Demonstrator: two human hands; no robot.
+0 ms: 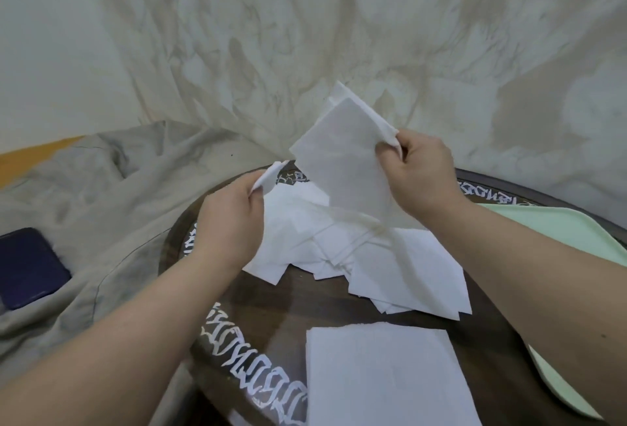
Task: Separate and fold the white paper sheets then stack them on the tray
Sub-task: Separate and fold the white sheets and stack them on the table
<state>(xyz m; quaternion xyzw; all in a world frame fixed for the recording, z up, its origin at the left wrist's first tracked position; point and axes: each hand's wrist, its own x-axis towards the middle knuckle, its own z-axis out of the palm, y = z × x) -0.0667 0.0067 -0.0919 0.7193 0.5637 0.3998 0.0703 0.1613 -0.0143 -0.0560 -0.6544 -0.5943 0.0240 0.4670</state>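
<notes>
My right hand pinches the upper right corner of a white paper sheet held up in the air above the round table. My left hand pinches the edge of another thin white sheet, pulled apart from the first. Under both hands lies a loose heap of white sheets on the dark table. A neat flat stack of white sheets lies at the near edge. The pale green tray sits at the right, partly hidden by my right forearm.
The round dark wooden table has white lettering around its rim. Grey cloth is bunched to the left, with a dark blue phone-like object lying on it. A pale draped sheet fills the background.
</notes>
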